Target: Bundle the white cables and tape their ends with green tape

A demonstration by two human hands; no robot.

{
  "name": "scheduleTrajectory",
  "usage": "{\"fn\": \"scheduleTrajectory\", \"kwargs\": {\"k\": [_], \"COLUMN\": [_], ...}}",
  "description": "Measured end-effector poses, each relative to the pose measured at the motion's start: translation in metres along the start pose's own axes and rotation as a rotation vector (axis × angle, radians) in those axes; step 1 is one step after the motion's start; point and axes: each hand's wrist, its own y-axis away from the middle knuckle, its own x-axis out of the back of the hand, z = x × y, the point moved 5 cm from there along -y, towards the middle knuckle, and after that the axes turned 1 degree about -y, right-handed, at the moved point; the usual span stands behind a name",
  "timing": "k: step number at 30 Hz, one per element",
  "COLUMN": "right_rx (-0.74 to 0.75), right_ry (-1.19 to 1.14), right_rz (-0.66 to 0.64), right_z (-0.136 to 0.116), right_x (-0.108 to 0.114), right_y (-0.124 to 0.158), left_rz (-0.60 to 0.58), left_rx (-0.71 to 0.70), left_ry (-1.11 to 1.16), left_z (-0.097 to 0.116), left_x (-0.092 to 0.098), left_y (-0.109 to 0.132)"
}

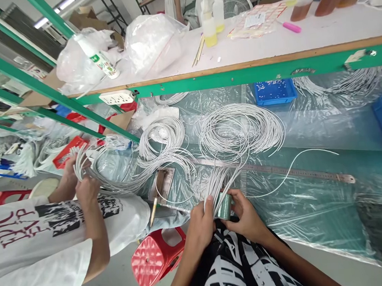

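My left hand (200, 225) is closed around the ends of a bundle of thin white cables (216, 183) at the table's front edge. Pressed close to that bundle is a green roll (224, 206), apparently of film or tape, with the fingers of my right hand (246, 217) wrapped round it. Behind the bundle a large coil of white cable (241, 128) lies on the table. A steel ruler (289, 171) runs rightward just beyond my hands, and one loose cable (295, 163) curves across it. The fingertips under the bundle are hidden.
At my left a co-worker's hands (88, 188) hold another cable bundle. A hammer-like tool (156, 189) lies between us. A red stool (150, 260) stands below. Blue trays (275, 93) sit at the back and right. Above runs a shelf (256, 54) with bottles and bags.
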Motion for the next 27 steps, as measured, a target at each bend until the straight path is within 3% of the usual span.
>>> {"fn": "scheduleTrajectory", "kwargs": {"k": [7, 17, 21, 27], "right_rx": [0.011, -0.015, -0.043, 0.081], "right_ry": [-0.009, -0.013, -0.020, -0.006], "right_rz": [-0.006, -0.014, -0.050, -0.034], "right_z": [0.000, 0.002, 0.003, -0.022], "right_x": [0.001, 0.004, 0.004, 0.014], "right_y": [-0.001, -0.001, 0.003, 0.008], "left_rz": [0.086, 0.037, 0.080, 0.123], "left_rx": [-0.028, -0.079, -0.132, -0.147], "left_ry": [-0.022, -0.008, -0.015, -0.003], "left_z": [-0.001, -0.001, -0.004, -0.009], "left_x": [0.001, -0.002, 0.000, -0.002], "left_y": [0.001, 0.003, 0.001, -0.003]}}
